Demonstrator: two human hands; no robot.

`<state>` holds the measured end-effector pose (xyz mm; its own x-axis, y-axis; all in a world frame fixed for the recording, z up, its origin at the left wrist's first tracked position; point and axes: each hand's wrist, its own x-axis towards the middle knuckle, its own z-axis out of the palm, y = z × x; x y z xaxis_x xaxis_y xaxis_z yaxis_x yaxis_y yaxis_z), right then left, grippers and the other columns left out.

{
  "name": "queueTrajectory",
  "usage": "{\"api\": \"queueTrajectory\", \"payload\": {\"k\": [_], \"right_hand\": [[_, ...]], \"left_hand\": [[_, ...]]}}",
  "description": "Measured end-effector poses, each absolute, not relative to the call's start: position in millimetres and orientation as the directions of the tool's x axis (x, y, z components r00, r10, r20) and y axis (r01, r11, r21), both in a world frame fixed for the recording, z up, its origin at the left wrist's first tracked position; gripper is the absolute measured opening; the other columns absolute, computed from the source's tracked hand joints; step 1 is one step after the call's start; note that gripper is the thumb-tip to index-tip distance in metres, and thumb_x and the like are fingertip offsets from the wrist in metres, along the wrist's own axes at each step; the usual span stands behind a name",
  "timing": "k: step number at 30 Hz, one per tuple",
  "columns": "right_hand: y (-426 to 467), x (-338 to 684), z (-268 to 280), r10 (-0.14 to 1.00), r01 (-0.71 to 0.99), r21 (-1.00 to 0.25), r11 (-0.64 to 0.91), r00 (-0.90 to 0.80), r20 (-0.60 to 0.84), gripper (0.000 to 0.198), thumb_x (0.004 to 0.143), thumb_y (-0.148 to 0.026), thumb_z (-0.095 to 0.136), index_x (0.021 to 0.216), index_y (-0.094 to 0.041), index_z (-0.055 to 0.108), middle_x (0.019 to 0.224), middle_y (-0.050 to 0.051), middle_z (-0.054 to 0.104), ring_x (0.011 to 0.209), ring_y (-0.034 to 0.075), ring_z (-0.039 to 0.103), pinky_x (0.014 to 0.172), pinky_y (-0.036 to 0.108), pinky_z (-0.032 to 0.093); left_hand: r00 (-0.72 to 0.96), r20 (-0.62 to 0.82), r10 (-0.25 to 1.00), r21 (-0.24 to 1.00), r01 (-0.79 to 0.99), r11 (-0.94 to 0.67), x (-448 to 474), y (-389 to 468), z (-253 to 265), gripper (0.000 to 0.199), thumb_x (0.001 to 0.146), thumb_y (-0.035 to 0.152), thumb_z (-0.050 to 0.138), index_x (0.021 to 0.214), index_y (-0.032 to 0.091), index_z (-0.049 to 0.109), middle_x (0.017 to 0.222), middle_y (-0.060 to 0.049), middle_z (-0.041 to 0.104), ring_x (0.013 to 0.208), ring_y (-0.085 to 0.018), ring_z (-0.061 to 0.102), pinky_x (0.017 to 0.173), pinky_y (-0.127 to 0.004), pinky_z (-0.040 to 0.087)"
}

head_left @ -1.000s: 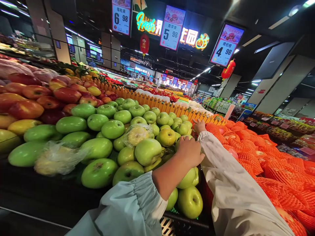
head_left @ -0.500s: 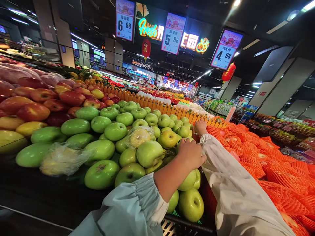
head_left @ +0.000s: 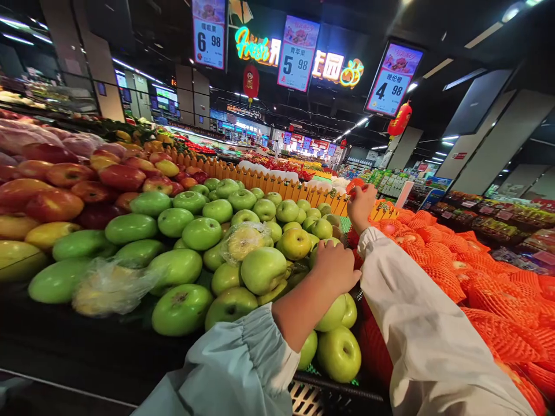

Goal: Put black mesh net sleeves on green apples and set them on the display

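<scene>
1. Green apples [head_left: 202, 233] fill the middle of the stand, heaped toward the front edge.
2. Fruit in orange-red nets [head_left: 468, 277] is piled along the right side, beyond the right arm.
3. Red apples [head_left: 69, 175], some part yellow, sit at left, right up against the green ones.
4. Orange fence [head_left: 255, 179] runs behind the green apples.
5. Three price screens [head_left: 298, 53] hang overhead: 6.98, 5.98, 4.98. Two red lanterns [head_left: 251, 81] hang near them.
6. Loose long sleeves [head_left: 425, 312] on both arms; left looks pale blue, right off-white.
7. Left hand [head_left: 336, 266] is palm down on the right side of the green apples, fingers curled over; underside hidden, can't tell if it grips one.
8. Right hand [head_left: 361, 209] is raised just beyond the left, near the fence, fingers bent and pinched on a small item. Hands are apart.
9. Two yellow fruits in clear plastic [head_left: 115, 286] lie among the green apples, one front left, one mid-pile.
10. Orange-red piece [head_left: 355, 185] is at the right fingertips, probably netted; mostly covered by fingers.
</scene>
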<state>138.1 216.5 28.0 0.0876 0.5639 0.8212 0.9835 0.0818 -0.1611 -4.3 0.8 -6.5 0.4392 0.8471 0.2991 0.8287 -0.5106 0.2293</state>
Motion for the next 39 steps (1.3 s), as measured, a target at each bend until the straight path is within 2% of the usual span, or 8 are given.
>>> {"api": "queueTrajectory", "payload": {"k": [4, 10, 14, 18, 24, 32, 35, 39], "right_hand": [[210, 135, 68, 0.693, 0.990, -0.119, 0.073, 0.035, 0.720, 0.037, 0.090, -0.018, 0.038, 0.114, -0.013, 0.065, 0.127, 0.021, 0.063, 0.118, 0.034, 0.054, 0.097, 0.044, 0.044], [191, 158, 107, 0.989, 0.991, 0.054, 0.122, -0.125, 0.073, 0.039, 0.090, -0.026, 0.058, 0.127, -0.017, 0.067, 0.128, 0.015, 0.069, 0.106, 0.029, 0.065, 0.089, 0.038, 0.052], [172, 168, 74, 0.974, 0.962, 0.236, 0.136, -0.087, -0.208, 0.079, 0.071, -0.044, 0.083, 0.144, -0.028, 0.056, 0.152, 0.016, 0.053, 0.126, 0.039, 0.061, 0.097, 0.050, 0.054], [169, 175, 41, 0.968, 0.897, 0.369, 0.245, -0.203, -0.149, 0.096, 0.071, -0.035, 0.085, 0.155, -0.031, 0.040, 0.170, 0.016, 0.024, 0.137, 0.042, 0.053, 0.110, 0.049, 0.047], [186, 197, 32, 0.956, 0.888, 0.354, 0.293, -0.267, -0.122, 0.111, 0.057, -0.018, 0.091, 0.154, -0.027, 0.038, 0.145, 0.013, 0.062, 0.129, 0.034, 0.061, 0.104, 0.040, 0.049], [187, 207, 23, 0.939, 0.970, 0.245, -0.014, -0.071, 0.337, 0.084, 0.075, -0.068, 0.068, 0.135, -0.013, 0.047, 0.123, 0.023, 0.068, 0.107, 0.038, 0.068, 0.082, 0.042, 0.052], [194, 207, 11, 0.828, 0.980, 0.122, -0.156, 0.062, 0.558, 0.088, 0.077, -0.062, 0.070, 0.141, -0.012, 0.037, 0.126, 0.023, 0.064, 0.103, 0.035, 0.068, 0.077, 0.039, 0.052], [207, 201, -8, 0.848, 0.966, 0.217, -0.139, 0.003, 0.529, 0.100, 0.076, -0.045, 0.077, 0.153, -0.011, 0.023, 0.130, 0.025, 0.059, 0.109, 0.037, 0.064, 0.081, 0.041, 0.053]], "left_hand": [[0.446, 0.289, 0.847, 0.215, 0.832, -0.512, -4, 1, -6, 0.045, 0.093, 0.045, 0.054, 0.119, 0.011, 0.068, 0.128, -0.016, 0.069, 0.125, -0.033, 0.057, 0.108, -0.049, 0.041], [0.448, 0.280, 0.849, 0.208, 0.835, -0.509, -4, 0, -4, 0.046, 0.094, 0.046, 0.053, 0.120, 0.010, 0.067, 0.130, -0.017, 0.067, 0.127, -0.033, 0.056, 0.107, -0.048, 0.041], [0.458, 0.275, 0.845, 0.204, 0.831, -0.517, -4, -1, -4, 0.045, 0.094, 0.045, 0.054, 0.120, 0.012, 0.068, 0.132, -0.017, 0.067, 0.128, -0.034, 0.056, 0.108, -0.049, 0.041], [0.458, 0.275, 0.845, 0.203, 0.832, -0.517, -5, 0, -4, 0.044, 0.094, 0.046, 0.054, 0.119, 0.013, 0.067, 0.133, -0.016, 0.068, 0.129, -0.033, 0.055, 0.109, -0.048, 0.041], [0.465, 0.277, 0.841, 0.190, 0.832, -0.522, -4, 2, -5, 0.044, 0.093, 0.048, 0.055, 0.117, 0.014, 0.068, 0.131, -0.016, 0.069, 0.128, -0.033, 0.057, 0.106, -0.048, 0.043], [0.466, 0.263, 0.845, 0.208, 0.827, -0.522, -4, 0, -3, 0.047, 0.092, 0.046, 0.056, 0.120, 0.011, 0.068, 0.132, -0.016, 0.068, 0.130, -0.035, 0.055, 0.112, -0.052, 0.041], [0.466, 0.265, 0.844, 0.218, 0.824, -0.523, -4, 1, -4, 0.047, 0.092, 0.047, 0.055, 0.121, 0.012, 0.069, 0.131, -0.016, 0.068, 0.130, -0.035, 0.055, 0.112, -0.052, 0.041], [0.464, 0.273, 0.843, 0.220, 0.823, -0.524, -5, 1, -5, 0.047, 0.093, 0.048, 0.053, 0.120, 0.013, 0.070, 0.130, -0.016, 0.069, 0.129, -0.035, 0.056, 0.111, -0.052, 0.042]]}}
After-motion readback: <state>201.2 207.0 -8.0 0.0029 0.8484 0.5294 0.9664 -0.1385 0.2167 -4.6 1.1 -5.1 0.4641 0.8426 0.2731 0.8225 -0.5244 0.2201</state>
